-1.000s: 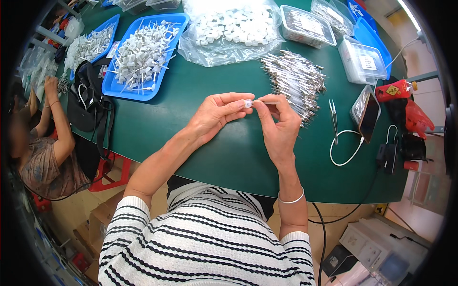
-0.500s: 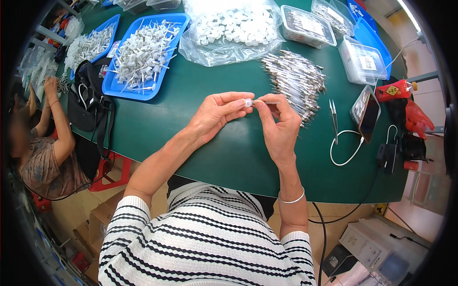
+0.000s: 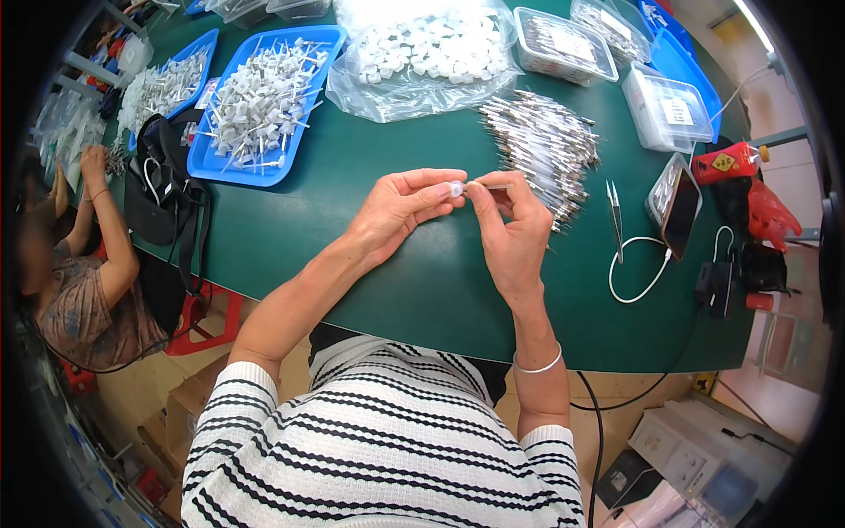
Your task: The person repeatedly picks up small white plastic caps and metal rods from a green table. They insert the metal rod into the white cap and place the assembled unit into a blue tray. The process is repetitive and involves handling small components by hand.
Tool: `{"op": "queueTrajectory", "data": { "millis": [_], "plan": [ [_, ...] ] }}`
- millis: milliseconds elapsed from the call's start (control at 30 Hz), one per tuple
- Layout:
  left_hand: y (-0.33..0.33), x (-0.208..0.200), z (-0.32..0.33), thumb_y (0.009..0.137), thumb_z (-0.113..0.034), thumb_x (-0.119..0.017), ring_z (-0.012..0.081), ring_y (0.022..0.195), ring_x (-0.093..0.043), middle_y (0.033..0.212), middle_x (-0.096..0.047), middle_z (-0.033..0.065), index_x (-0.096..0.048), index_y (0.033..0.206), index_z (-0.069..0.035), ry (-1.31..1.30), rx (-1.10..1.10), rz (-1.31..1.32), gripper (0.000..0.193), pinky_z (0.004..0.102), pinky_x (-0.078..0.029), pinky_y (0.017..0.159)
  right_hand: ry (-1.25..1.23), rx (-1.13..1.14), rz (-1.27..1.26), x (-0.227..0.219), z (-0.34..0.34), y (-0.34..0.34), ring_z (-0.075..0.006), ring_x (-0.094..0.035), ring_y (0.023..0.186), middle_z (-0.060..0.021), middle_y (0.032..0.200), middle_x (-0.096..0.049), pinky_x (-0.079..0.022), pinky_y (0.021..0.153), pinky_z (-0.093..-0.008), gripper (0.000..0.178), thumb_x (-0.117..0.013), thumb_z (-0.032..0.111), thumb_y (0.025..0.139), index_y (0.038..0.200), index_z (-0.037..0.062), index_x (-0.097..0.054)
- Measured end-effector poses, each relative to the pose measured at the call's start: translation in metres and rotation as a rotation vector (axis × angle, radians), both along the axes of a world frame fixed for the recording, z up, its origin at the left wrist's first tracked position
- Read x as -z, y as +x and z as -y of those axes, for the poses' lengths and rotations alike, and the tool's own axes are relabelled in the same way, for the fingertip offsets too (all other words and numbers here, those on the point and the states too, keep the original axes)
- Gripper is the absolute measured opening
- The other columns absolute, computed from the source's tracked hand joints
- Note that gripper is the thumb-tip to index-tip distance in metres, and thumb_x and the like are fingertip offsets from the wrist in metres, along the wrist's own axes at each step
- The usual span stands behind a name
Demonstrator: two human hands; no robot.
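Over the near middle of the table, my left hand (image 3: 393, 214) pinches a small white plastic cap (image 3: 456, 189) between thumb and fingers. From the right, my right hand (image 3: 516, 236) is closed on a thin rod (image 3: 498, 187), its thumb and forefinger right at the cap. How far the rod sits inside the cap is hidden by my fingertips. Just beyond my right hand lies a pile of thin metal-and-white rods (image 3: 539, 157). A clear plastic bag (image 3: 374, 107) farther back holds many loose white caps.
At the back left, a blue tray (image 3: 195, 165) is heaped with capped rods. Tweezers (image 3: 613, 211), a white cable (image 3: 627, 302) and a phone (image 3: 680, 216) lie to the right. Clear boxes (image 3: 563, 48) stand behind. A black bag (image 3: 151, 201) and a co-worker (image 3: 88, 304) are at left.
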State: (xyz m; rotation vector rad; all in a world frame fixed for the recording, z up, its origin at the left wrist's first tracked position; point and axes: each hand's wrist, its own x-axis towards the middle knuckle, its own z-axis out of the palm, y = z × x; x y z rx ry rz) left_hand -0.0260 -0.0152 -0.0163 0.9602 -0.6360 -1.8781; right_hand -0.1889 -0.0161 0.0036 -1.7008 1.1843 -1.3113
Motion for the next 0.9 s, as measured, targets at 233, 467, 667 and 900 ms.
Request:
{"op": "queueTrajectory", "data": {
  "millis": [233,467,667,900],
  "plan": [
    [0.001,0.0014,0.0007,0.088,-0.007,-0.06,0.0112,0.091,-0.063,0.102,-0.065,0.009,-0.059,0.114,0.003,-0.005,-0.002,-0.025,0.029,0.0196,-0.052,0.082,0.0,0.013,0.003,0.0004,-0.0007,-0.0001,-0.0193,-0.066,0.068,-0.0114,0.076,-0.064,-0.052,0.063,-0.0277,0.007,-0.064,0.002,0.083,0.088,-0.0009,-0.059],
    [0.0011,-0.0004,0.0004,0.088,-0.007,-0.06,0.0127,0.092,-0.064,0.103,-0.065,0.0099,-0.058,0.115,0.004,-0.001,-0.007,-0.027,0.029,0.0198,-0.053,0.082,-0.003,0.012,-0.011,0.0015,-0.0005,-0.0009,-0.0197,-0.066,0.069,-0.0115,0.077,-0.064,-0.052,0.064,-0.028,0.008,-0.064,0.002,0.083,0.088,-0.001,-0.059],
    [0.0007,0.0,0.0001,0.088,-0.007,-0.06,0.0124,0.093,-0.063,0.103,-0.065,0.0094,-0.058,0.114,0.004,-0.005,-0.007,-0.023,0.028,0.0198,-0.053,0.082,-0.024,0.006,-0.012,0.0007,-0.0006,-0.0004,-0.0194,-0.066,0.069,-0.011,0.076,-0.064,-0.052,0.063,-0.0278,0.008,-0.064,0.002,0.083,0.088,-0.0006,-0.059],
    [0.0006,-0.0004,-0.0002,0.088,-0.007,-0.059,0.0124,0.093,-0.063,0.102,-0.065,0.0096,-0.058,0.115,0.004,-0.014,-0.005,-0.035,0.028,0.02,-0.052,0.083,-0.032,0.003,-0.01,-0.0002,-0.001,0.0003,-0.0191,-0.066,0.069,-0.0101,0.077,-0.064,-0.052,0.063,-0.0276,0.007,-0.064,0.001,0.083,0.089,-0.0003,-0.059]
  ]
}}
